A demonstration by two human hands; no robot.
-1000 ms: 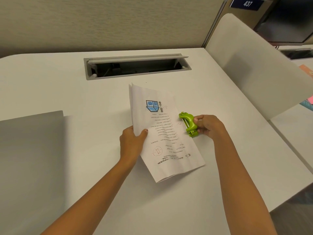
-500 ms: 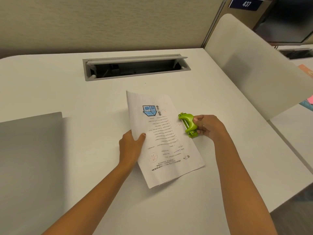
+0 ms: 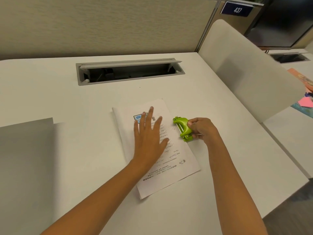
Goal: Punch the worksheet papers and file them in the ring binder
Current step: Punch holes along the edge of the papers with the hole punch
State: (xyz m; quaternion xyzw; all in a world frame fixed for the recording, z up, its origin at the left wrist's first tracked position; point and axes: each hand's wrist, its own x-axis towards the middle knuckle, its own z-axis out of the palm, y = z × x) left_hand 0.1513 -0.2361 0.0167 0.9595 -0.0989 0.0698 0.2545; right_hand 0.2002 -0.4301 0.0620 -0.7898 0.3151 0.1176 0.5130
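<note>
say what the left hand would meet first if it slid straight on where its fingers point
Nothing on the worksheet papers: the left hand would cross their far edge and bare desk, then likely meet the open cable hatch, though depth is unclear.

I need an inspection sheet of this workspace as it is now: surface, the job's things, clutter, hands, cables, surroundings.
Surface: white desk, flat and matte.
Job's things: worksheet papers lie flat, with the print upside down to the wearer; green hole punch at their right edge; grey ring binder flat at left, apart from them, rings not visible.
Clutter: nothing seen.
Hands: left hand flat on the papers, fingers straight; right hand grips the hole punch.
Cables: nothing seen; open cable hatch is dark inside.
Surroundings: divider panel, sign 437, dark monitor, coloured papers on the next desk.
</note>
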